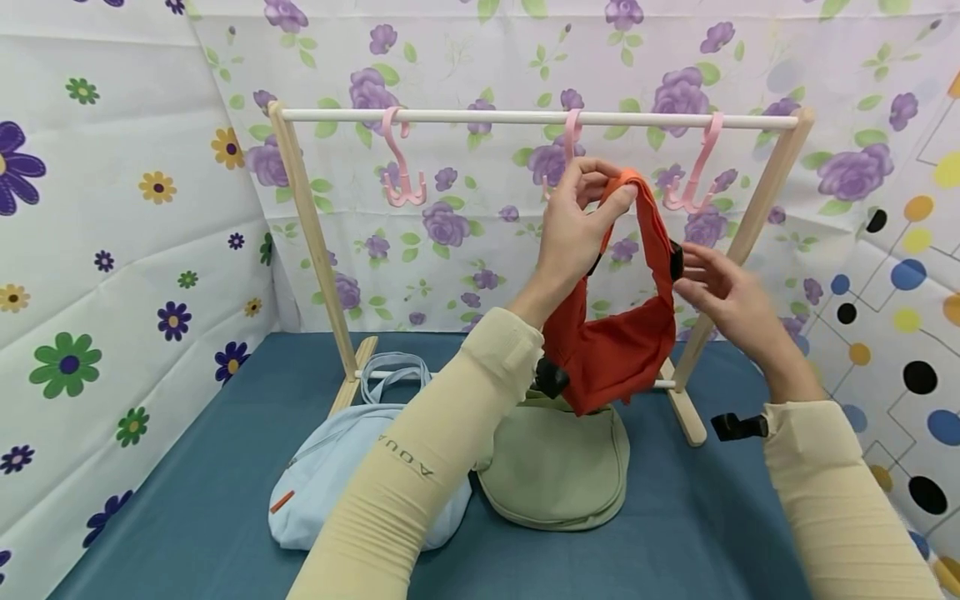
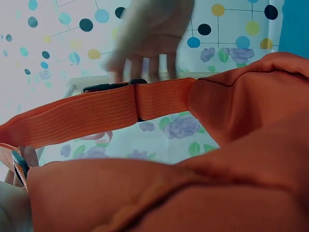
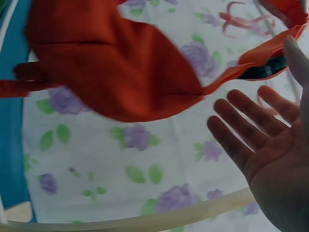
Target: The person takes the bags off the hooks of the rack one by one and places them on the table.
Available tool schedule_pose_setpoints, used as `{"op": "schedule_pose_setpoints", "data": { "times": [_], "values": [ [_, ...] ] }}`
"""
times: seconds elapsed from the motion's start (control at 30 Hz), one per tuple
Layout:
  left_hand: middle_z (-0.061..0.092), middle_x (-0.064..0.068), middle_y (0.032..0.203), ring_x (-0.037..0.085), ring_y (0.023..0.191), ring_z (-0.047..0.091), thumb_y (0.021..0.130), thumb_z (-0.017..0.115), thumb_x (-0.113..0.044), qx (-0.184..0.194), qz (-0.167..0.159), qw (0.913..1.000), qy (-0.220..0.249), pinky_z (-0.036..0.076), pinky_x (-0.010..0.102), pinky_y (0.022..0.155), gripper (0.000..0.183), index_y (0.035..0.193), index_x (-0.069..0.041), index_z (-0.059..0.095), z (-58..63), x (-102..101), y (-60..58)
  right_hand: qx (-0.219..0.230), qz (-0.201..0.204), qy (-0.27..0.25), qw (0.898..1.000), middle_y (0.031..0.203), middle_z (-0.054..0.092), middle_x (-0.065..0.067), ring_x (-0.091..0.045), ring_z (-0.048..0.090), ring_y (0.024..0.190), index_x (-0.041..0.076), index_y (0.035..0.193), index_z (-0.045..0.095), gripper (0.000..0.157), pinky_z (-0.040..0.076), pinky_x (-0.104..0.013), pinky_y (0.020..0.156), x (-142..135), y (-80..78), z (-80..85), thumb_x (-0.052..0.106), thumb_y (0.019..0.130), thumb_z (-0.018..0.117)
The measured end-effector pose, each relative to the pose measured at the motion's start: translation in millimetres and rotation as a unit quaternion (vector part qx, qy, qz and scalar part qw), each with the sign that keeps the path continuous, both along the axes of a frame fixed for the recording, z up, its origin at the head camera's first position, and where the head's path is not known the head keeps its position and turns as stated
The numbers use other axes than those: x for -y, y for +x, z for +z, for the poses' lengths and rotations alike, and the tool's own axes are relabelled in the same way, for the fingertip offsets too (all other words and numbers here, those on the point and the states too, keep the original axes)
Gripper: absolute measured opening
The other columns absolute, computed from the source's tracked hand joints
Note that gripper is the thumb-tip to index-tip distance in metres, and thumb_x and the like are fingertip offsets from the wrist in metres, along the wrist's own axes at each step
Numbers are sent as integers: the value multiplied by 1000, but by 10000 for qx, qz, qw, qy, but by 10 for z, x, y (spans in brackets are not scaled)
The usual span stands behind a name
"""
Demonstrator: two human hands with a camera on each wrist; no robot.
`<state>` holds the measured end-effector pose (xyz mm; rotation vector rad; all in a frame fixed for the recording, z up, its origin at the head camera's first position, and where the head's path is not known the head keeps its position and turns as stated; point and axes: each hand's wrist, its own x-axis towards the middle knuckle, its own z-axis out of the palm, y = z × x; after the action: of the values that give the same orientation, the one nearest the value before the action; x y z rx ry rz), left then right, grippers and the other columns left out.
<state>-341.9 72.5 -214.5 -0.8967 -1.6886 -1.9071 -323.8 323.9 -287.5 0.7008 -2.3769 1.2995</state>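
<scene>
An orange-red bag (image 1: 618, 350) hangs in the air by its strap (image 1: 654, 221), in front of the rack. At the top of the strap loop, my left hand (image 1: 573, 221) pinches the webbing between thumb and fingers. My right hand (image 1: 727, 296) is beside the black buckle (image 1: 677, 260) on the strap, fingers loosely extended. In the right wrist view that hand (image 3: 275, 130) has its fingers spread next to the strap, gripping nothing. The left wrist view shows the strap's black slider (image 2: 137, 83) up close, the right hand blurred behind it.
A wooden rack with a white rail (image 1: 487, 117) bears pink hooks: one at left (image 1: 405, 192), one behind my left hand (image 1: 572, 129), one at right (image 1: 690, 196). On the blue-covered table (image 1: 697, 533) lie a light blue bag (image 1: 322, 467) and a sage green bag (image 1: 555, 467).
</scene>
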Motion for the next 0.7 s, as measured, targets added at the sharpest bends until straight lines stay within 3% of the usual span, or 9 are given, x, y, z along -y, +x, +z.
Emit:
{"op": "schedule_pose_setpoints", "data": {
  "times": [0.07,0.17,0.27,0.37,0.43,0.57,0.7],
  "values": [
    [68,9,115,10,101,66,100,70,-10,-5,7,10000,2,54,21,90,25,121,-5,59,1,9,2,332,30,144,9993,143,56,-3,0,59,118,19,161,41,60,50,-11,89,-9,-30,-75,12,105,63],
    [68,9,115,11,102,66,100,70,-10,-8,4,10000,-23,54,22,90,25,121,-5,59,-3,19,7,719,67,231,9971,149,51,-8,-13,58,127,22,162,38,64,49,-12,91,0,-67,-159,15,104,65],
    [68,9,115,11,102,67,100,70,-10,-6,-14,10000,-33,55,22,90,25,122,-4,59,-9,25,12,973,224,246,9947,152,50,-11,-30,55,135,23,163,36,67,51,-14,91,12,-98,-222,17,104,67],
    [68,10,115,11,101,67,101,69,-9,-5,-21,10000,-10,56,23,88,24,122,-4,59,-12,28,13,1161,341,291,9922,151,53,-13,-35,55,135,21,162,38,66,52,-17,91,26,-112,-275,20,103,68],
    [68,10,115,12,100,68,100,69,-9,3,-29,10000,22,56,23,88,24,122,-3,58,-14,29,10,1210,384,346,9913,150,55,-15,-32,57,133,18,161,38,65,52,-18,91,29,-120,-307,22,103,68],
    [67,11,114,14,98,69,100,70,-7,53,-116,9998,137,57,25,87,24,121,-2,58,-31,42,0,1053,346,380,9931,145,58,-21,-13,66,120,10,159,42,63,53,-17,89,30,-143,-349,19,103,69],
    [67,12,115,17,100,69,100,68,-5,101,-348,9989,288,59,29,88,23,120,-1,57,-72,101,-22,834,276,132,9960,139,61,-20,0,67,107,3,154,49,57,56,-18,84,-6,-161,-343,12,102,69]
  ]
}}
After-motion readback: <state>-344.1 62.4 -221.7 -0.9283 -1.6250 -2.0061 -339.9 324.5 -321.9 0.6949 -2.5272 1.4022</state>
